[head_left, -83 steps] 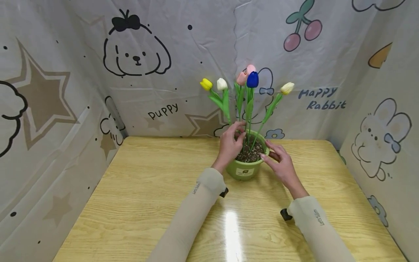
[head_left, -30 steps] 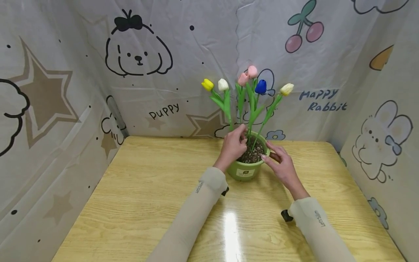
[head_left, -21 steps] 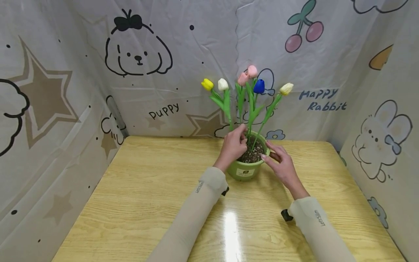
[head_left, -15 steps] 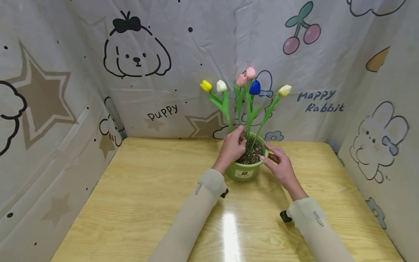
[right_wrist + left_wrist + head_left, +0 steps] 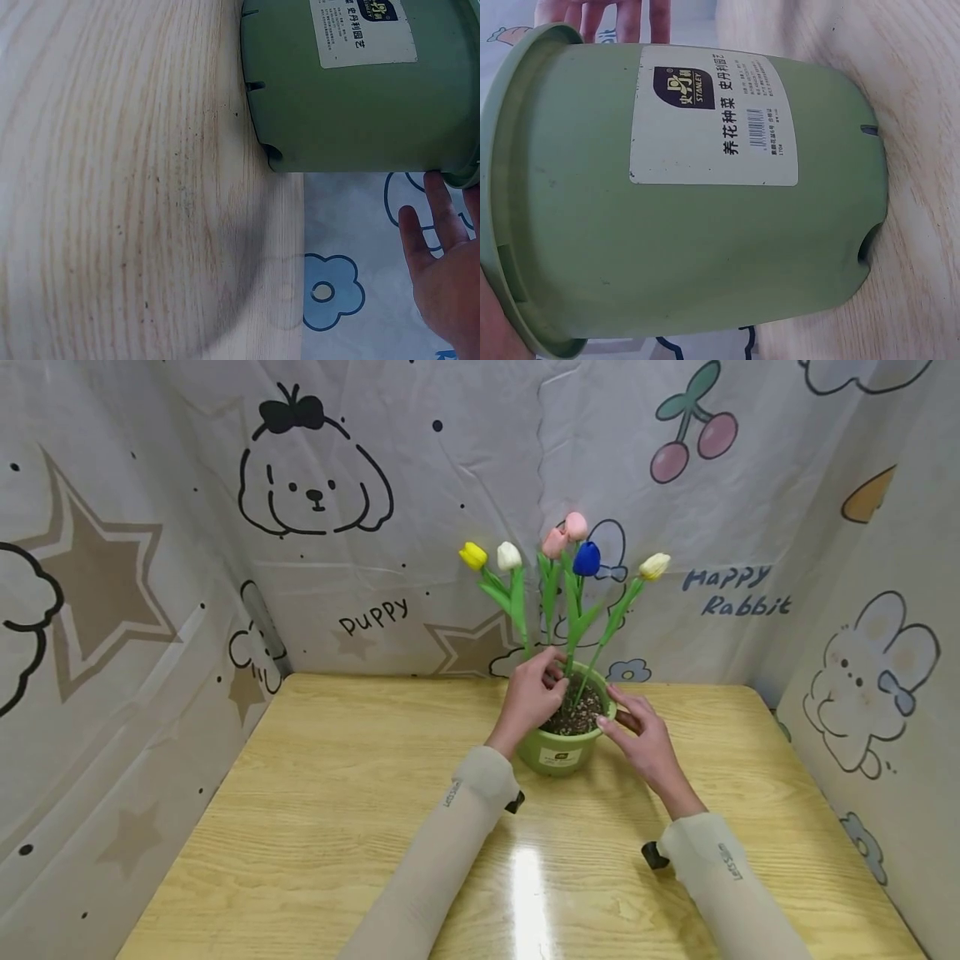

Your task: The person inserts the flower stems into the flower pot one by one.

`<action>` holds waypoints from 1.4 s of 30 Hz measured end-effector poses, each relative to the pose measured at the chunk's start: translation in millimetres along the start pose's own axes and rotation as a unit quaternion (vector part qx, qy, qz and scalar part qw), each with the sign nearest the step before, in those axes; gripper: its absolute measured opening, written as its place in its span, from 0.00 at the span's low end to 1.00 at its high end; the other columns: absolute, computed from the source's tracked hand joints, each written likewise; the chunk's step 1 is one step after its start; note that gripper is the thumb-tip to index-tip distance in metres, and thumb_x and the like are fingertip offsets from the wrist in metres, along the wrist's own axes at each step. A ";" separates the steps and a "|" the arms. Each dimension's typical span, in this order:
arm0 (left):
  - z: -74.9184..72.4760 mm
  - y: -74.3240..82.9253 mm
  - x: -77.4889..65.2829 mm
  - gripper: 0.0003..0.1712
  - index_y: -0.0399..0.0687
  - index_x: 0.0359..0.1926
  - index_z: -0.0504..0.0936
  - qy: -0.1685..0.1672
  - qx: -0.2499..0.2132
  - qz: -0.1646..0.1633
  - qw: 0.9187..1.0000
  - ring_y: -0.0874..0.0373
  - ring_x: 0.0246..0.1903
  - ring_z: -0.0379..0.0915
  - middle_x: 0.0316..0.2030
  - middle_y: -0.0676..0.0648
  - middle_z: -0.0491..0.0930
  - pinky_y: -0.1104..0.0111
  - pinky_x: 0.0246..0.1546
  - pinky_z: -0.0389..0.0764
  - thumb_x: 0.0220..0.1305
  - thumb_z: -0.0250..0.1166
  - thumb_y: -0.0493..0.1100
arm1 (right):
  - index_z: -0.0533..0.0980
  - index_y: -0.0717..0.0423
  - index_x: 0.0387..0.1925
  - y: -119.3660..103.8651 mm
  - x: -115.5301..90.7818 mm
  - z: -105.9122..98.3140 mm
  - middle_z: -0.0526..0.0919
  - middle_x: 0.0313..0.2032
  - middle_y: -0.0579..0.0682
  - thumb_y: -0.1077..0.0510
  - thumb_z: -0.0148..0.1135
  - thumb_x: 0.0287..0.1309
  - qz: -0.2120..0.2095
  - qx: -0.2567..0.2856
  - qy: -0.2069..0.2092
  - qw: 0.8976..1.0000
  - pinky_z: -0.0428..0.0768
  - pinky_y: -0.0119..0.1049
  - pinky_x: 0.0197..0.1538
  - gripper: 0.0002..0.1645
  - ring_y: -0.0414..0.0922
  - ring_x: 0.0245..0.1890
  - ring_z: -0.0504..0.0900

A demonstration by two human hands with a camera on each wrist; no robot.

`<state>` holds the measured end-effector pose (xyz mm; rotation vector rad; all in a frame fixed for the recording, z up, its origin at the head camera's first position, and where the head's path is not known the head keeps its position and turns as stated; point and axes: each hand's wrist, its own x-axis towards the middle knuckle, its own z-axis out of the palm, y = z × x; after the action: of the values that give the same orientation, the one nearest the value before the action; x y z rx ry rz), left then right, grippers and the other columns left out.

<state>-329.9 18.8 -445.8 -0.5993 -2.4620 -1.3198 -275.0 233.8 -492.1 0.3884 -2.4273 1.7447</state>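
Observation:
A green flowerpot (image 5: 558,758) with a white label (image 5: 714,116) stands upright on the table, filled with speckled soil (image 5: 573,718). Artificial tulips rise from it: a blue tulip (image 5: 587,560), two pink ones (image 5: 555,543), a yellow one (image 5: 473,556) and two pale ones (image 5: 508,556). My left hand (image 5: 531,693) reaches over the pot's near left rim, thumb and fingers curled at the blue tulip's stem; the fingertips are partly hidden. With the thumb on the rim and fingers outside, my right hand (image 5: 637,731) steadies the pot; its fingers (image 5: 446,217) touch beneath the rim.
The wooden table (image 5: 360,777) extends to both sides and in front of the pot. Printed cloth (image 5: 420,485) hangs behind the table and along both sides. The tulip heads stand close to the back cloth. Each sleeve carries a small black device (image 5: 655,856).
Over the last second the blue tulip has shifted slightly left toward the pink ones, with my left hand at its stem. The left fingers have loosened a little. My right hand stays on the rim.

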 end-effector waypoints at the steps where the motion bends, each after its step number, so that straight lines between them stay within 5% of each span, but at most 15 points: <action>1: 0.0 0.1 0.1 0.15 0.48 0.56 0.81 0.000 -0.001 0.000 1.000 0.62 0.35 0.82 0.39 0.51 0.84 0.71 0.38 0.85 0.70 0.67 0.37 | 0.63 0.52 0.78 0.0 0.0 -0.1 0.64 0.73 0.59 0.55 0.63 0.73 0.000 0.001 0.001 1.000 0.74 0.15 0.58 0.37 0.64 0.70 0.71; 25: 2.2 2.1 -1.2 0.15 0.49 0.54 0.82 0.034 0.002 -0.022 0.999 0.63 0.34 0.84 0.37 0.52 0.85 0.72 0.37 0.84 0.67 0.66 0.36 | 0.62 0.55 0.78 0.5 0.2 -0.2 0.64 0.73 0.61 0.58 0.63 0.73 -0.007 0.005 0.003 1.000 0.74 0.14 0.58 0.37 0.66 0.69 0.71; 42: -0.2 3.0 -4.4 0.14 0.47 0.52 0.83 0.060 -0.036 0.009 0.998 0.61 0.34 0.83 0.37 0.50 0.85 0.70 0.38 0.85 0.67 0.64 0.35 | 0.61 0.56 0.78 2.4 0.8 0.5 0.62 0.74 0.62 0.60 0.62 0.73 -0.013 0.001 0.005 1.000 0.74 0.16 0.58 0.37 0.66 0.69 0.71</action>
<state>-324.6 19.1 -445.5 -0.5414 -2.3171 -1.4006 -276.5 233.9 -494.3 0.4086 -2.4026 1.7350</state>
